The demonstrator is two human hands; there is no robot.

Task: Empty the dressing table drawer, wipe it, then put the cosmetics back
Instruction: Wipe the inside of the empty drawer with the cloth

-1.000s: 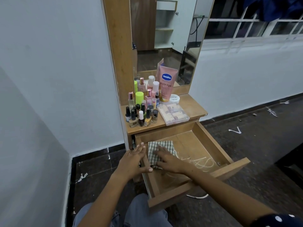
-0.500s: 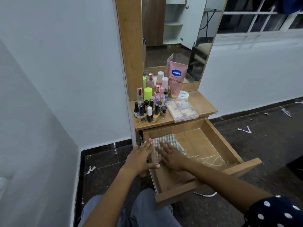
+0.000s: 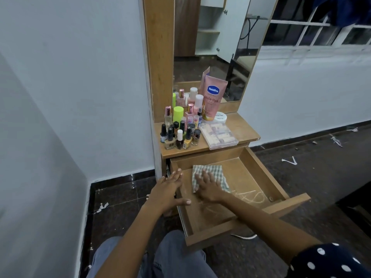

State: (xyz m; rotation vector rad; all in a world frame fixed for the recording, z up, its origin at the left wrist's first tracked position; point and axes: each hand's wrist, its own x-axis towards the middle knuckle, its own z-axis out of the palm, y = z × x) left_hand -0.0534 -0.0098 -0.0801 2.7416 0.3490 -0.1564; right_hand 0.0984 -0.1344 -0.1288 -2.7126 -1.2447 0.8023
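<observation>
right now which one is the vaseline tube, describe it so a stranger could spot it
Find the dressing table top below the mirror. Behind the cluster of small bottles, leaning on the mirror, stands the Vaseline tube: the tallest item there, pink, with a blue oval logo.

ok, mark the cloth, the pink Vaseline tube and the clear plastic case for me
checkered cloth (image 3: 212,171): head view, bare far part beyond the fingers.
Vaseline tube (image 3: 213,97): head view, front label.
clear plastic case (image 3: 218,135): head view, lid centre.

Navy polka-dot sleeve (image 3: 329,261), blue jeans (image 3: 176,255), bare forearms
</observation>
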